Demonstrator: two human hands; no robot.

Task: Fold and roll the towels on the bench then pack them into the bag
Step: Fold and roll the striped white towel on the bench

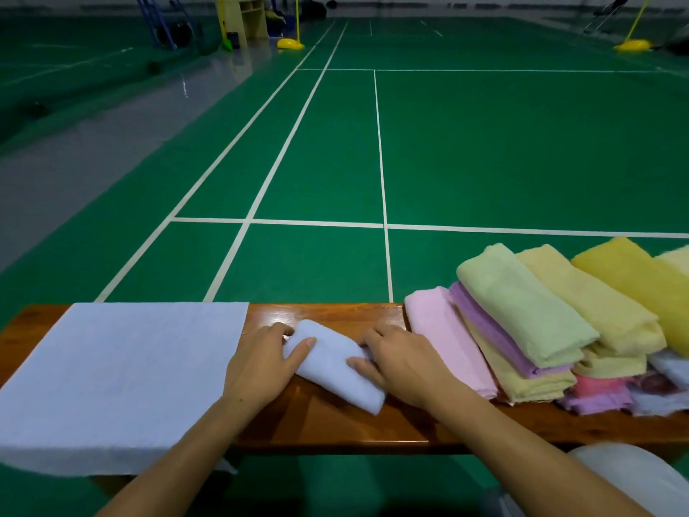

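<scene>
Left hand [261,363] and right hand [404,361] clasped a rolled pale-blue towel [335,365] between them, fingers curled over its ends, on the wooden bench [335,423]. A flat pale-blue cloth [119,375] lay to the left; stacked folded towels [540,330] lay to the right. Beyond lay the green court floor [484,143].

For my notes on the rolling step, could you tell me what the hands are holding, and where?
Both grip the rolled white towel on the bench: the left hand at its left end, the right hand at its right end.
</scene>
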